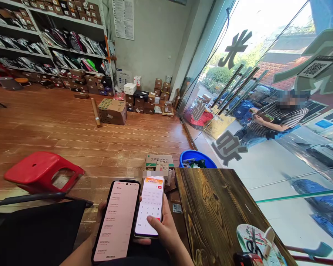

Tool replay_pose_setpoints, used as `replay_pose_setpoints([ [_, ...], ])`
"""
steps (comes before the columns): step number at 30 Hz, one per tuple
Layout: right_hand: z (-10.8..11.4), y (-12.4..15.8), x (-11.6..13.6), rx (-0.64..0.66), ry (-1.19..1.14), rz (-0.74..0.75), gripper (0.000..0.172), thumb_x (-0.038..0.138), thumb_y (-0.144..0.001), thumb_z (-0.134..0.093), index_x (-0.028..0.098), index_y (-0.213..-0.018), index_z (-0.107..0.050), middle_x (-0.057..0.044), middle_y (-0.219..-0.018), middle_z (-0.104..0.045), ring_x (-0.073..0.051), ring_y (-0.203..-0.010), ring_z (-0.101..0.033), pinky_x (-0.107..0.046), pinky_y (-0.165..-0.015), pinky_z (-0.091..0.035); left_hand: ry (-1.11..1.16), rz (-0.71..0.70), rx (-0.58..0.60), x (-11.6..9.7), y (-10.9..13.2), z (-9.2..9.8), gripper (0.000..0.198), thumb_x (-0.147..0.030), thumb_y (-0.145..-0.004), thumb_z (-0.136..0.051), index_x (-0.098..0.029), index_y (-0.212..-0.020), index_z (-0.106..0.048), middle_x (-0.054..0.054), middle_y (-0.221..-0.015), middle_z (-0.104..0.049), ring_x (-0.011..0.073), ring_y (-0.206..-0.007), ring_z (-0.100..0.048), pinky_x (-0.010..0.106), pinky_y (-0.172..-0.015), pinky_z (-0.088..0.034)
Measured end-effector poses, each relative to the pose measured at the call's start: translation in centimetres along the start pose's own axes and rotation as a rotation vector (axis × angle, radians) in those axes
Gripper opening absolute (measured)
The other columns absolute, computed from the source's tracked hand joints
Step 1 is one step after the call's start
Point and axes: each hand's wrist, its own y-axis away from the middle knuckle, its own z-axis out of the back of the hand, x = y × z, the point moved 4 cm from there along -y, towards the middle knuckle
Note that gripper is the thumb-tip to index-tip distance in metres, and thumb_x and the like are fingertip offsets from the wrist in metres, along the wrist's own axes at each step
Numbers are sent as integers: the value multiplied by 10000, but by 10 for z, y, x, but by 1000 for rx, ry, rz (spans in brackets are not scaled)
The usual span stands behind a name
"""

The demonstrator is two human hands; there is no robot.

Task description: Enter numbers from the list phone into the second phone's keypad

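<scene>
My left hand point(104, 216) holds a large phone point(117, 221) whose screen shows a list of numbers. Beside it on the right is a second phone point(150, 206) showing a keypad. My right hand point(166, 231) grips this second phone, and its thumb rests on the lower part of the keypad. Both phones are tilted up toward me, side by side and overlapping slightly, just left of a dark wooden table point(211, 207).
A red plastic stool point(41, 171) stands on the wooden floor at left. Cardboard boxes point(113, 111) and parcel shelves point(44, 40) line the back wall. A blue tub point(197, 159) sits by the glass wall. A person in a striped shirt point(274, 118) stands outside. A fan and scissors point(252, 240) lie on the table.
</scene>
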Motion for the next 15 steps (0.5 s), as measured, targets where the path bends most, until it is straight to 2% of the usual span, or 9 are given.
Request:
replay_pose_setpoints([
  [3,2,-3,-3,-37,59,-14,640,384,-722,-650,225,-1214,-272,-130,-1277,-528,-253,-1149,-521,-426,-980,-384,28,18,-19,1,-1,-1,665,-593,-711,-454,-225,-1260,-520,119,-1322,-505,412,-1244,-372,619,-995,-208],
  [6,4,-5,-7,-49,-29,-35,626,404,-724,-634,232,-1216,-289,-116,-1267,-546,-264,-1153,-520,-435,-980,-383,96,18,13,1,-3,-2,787,-708,-651,-409,-216,-1252,-532,105,-1317,-512,402,-1237,-386,577,-1008,-237],
  [9,6,-6,-10,-79,-124,-45,566,382,-732,-623,248,-1205,-341,-78,-1227,-589,-249,-1143,-532,-407,-977,-391,81,9,57,-1,-4,-5,780,-675,-687,-404,-184,-1287,-491,121,-1343,-483,404,-1234,-389,576,-1003,-246],
  [12,4,-10,-9,-102,-230,-42,482,362,-732,-596,232,-1162,-420,-70,-1131,-650,-244,-1022,-603,-378,-882,-454,20,23,59,-3,-5,-7,682,-554,-745,-445,-176,-1312,-455,133,-1349,-474,406,-1226,-400,591,-984,-260],
  [15,5,-17,-6,-201,-246,-58,367,391,-758,-555,197,-1066,-506,-86,-1031,-689,-253,-907,-645,-371,-783,-495,41,36,32,-1,-5,-8,667,-546,-743,-462,-186,-1304,-466,132,-1322,-507,397,-1221,-411,564,-962,-306],
])
